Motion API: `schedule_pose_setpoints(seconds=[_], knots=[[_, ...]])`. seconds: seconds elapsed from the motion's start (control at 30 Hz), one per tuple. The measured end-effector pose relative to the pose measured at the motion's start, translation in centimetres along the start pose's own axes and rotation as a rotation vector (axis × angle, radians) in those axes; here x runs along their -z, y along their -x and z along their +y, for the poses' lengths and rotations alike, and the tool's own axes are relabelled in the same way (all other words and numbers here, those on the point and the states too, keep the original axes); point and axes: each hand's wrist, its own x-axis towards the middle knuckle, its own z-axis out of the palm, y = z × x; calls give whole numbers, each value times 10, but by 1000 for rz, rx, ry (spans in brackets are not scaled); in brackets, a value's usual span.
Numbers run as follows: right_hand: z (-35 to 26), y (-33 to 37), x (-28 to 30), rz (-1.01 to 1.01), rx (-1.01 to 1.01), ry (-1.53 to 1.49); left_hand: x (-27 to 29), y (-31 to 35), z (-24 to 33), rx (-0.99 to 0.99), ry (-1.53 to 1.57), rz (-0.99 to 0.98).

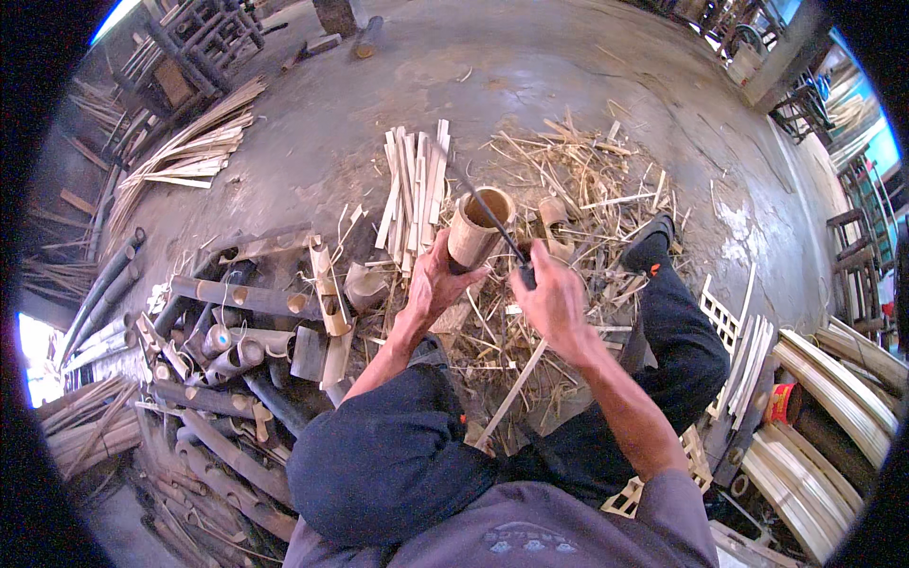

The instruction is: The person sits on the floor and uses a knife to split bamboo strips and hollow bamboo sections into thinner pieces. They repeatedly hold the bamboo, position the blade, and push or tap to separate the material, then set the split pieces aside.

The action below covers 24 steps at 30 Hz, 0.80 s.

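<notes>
My left hand (437, 286) is wrapped round a short, hollow bamboo tube (470, 244), holding it tilted with its open end up and away from me. A long, dark knife (502, 230) is gripped in my right hand (557, 305), just to the right of the tube. Its thin blade slants up and left across the tube's mouth; whether the edge touches the rim I cannot tell. Below the tube, between my legs, a pale bamboo strip (512, 393) lies at a slant. Beyond the tube, a bundle of split bamboo strips (407, 189) rests on the floor.
Shavings (606, 170) and another bamboo piece (554, 220) lie ahead, near my right foot (650, 244). Cut bamboo poles (237, 295) are heaped at my left. Long strips (194, 151) lie at the far left. Curved split bamboo (838, 388) and a red can (782, 404) are at my right.
</notes>
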Motion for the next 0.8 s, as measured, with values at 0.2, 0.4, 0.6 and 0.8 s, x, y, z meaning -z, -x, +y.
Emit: schedule_pose_setpoints(seconds=[0.2, 0.4, 0.6, 0.8], knots=[[-28, -2, 21, -157, -80, -291, 3, 3, 1, -31, -41, 58], [-35, 2, 26, -245, -164, -342, 9, 9, 8, 86, -37, 15], [-39, 4, 29, -287, -180, -310, 7, 13, 4, 81, -66, 24], [-37, 2, 34, -319, -162, -275, 47, 15, 1, -152, -307, -13]])
